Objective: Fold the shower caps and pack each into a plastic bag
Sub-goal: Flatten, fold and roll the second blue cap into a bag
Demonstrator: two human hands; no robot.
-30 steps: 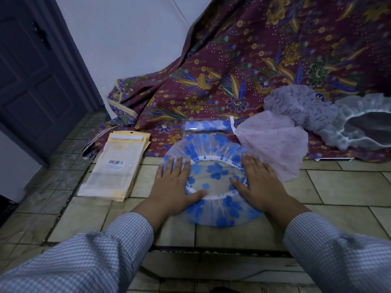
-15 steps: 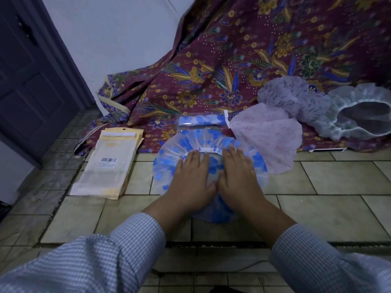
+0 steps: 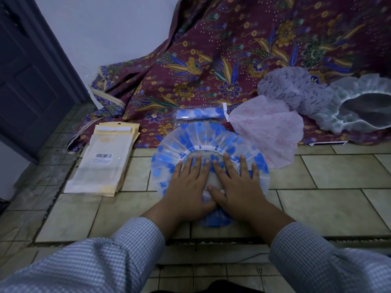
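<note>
A clear shower cap with blue flowers (image 3: 196, 137) lies spread flat on the tiled floor. My left hand (image 3: 187, 185) and my right hand (image 3: 237, 185) press flat on its middle, side by side, fingers straight and pointing away from me. A stack of plastic bags (image 3: 105, 163) with a barcode label lies to the left of the cap. Behind the cap, a rolled blue-flowered cap in a bag (image 3: 200, 113) rests on the cloth. A pink cap (image 3: 268, 125), a lilac cap (image 3: 289, 89) and a white ruffled cap (image 3: 359, 106) lie to the right.
A maroon floral cloth (image 3: 211, 60) drapes from the wall down onto the floor behind the caps. A dark door (image 3: 27, 81) stands at the left. A flat white object (image 3: 326, 143) pokes out from under the cloth edge at the right.
My hands moved from the sides of the cap's opening to its middle and now press it flat together. The cap's elastic rim has been flattened.
</note>
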